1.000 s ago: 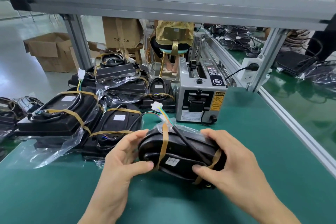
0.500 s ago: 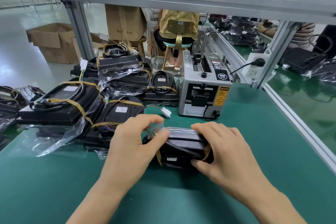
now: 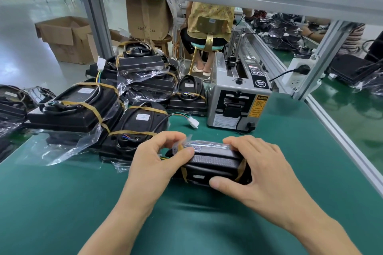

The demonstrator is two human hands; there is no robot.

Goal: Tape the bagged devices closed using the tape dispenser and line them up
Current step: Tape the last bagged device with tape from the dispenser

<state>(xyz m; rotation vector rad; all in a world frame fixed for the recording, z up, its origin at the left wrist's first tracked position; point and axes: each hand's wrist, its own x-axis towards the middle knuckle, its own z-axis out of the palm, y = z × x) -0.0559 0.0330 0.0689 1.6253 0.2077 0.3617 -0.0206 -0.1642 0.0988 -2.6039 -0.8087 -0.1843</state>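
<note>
A black bagged device (image 3: pixel 213 163) with two brown tape bands stands on its edge on the green mat (image 3: pixel 62 203). My left hand (image 3: pixel 159 161) grips its left end, thumb and fingers pinching the clear bag's fold at the top. My right hand (image 3: pixel 257 170) holds the right end, fingers over the top and thumb against the near face. The grey tape dispenser (image 3: pixel 238 97) stands just behind. Several taped bagged devices (image 3: pixel 136 124) lie in a pile at the left.
A white wire connector (image 3: pixel 193 124) lies between the pile and the dispenser. An aluminium frame rail (image 3: pixel 331 122) borders the mat on the right, with a power socket (image 3: pixel 298 74) on its post. A person sits on a stool beyond the bench. Cardboard boxes (image 3: pixel 64 37) stand on the floor.
The device was turned from lying tilted in my hands to standing on its edge on the mat. My left hand moved up onto its top and pinches the bag fold.
</note>
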